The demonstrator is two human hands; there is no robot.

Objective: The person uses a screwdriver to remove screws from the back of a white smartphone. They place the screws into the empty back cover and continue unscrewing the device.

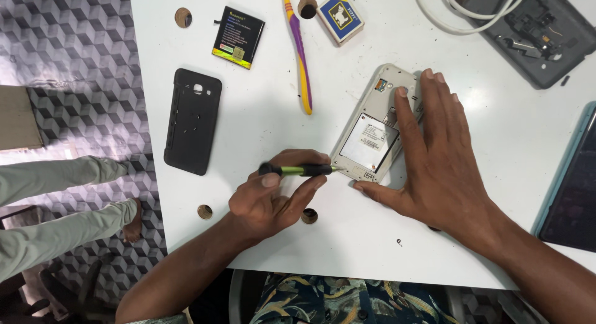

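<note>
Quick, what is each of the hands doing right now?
Left hand: closed around a small screwdriver.
Right hand: open, flat, pressing on the opened phone.

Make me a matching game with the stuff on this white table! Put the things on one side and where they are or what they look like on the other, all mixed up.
Things:
1. screwdriver
2. opened phone
3. black back cover
4. toothbrush

Descriptions:
A. lies flat by itself, left of the hands
B. yellow and purple, lying near the top of the table
C. held in the left hand, tip at the phone's lower edge
D. pressed down under the right hand

Pairs: 1-C, 2-D, 3-A, 4-B
</note>
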